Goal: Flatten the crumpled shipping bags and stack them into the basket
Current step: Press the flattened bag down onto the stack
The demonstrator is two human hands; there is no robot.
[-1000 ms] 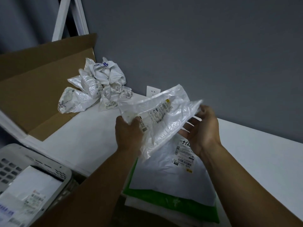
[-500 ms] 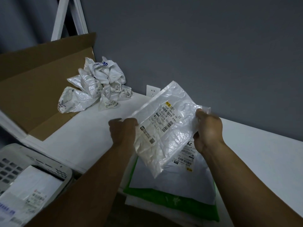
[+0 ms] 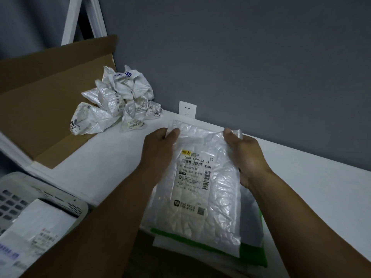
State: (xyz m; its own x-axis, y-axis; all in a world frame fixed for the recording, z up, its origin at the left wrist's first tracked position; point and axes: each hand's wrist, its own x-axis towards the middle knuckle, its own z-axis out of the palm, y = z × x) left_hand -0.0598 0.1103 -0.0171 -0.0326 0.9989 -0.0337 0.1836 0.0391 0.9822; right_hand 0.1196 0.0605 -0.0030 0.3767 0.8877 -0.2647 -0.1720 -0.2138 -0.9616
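left grip (image 3: 158,146), right grip (image 3: 248,157) each pinch top corner of one flattened bag (image 3: 200,199); one basket (image 3: 50,190); crumpled pile (image 3: 120,101) count unclear.

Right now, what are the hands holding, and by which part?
One white shipping bag, label up: the left hand pinches its far left corner, and the right hand grips its far right corner.

wrinkled white shipping bag (image 3: 202,189) spread label-up (over flat bags (image 3: 252,249)), crumpled pile (image 3: 118,103) behind
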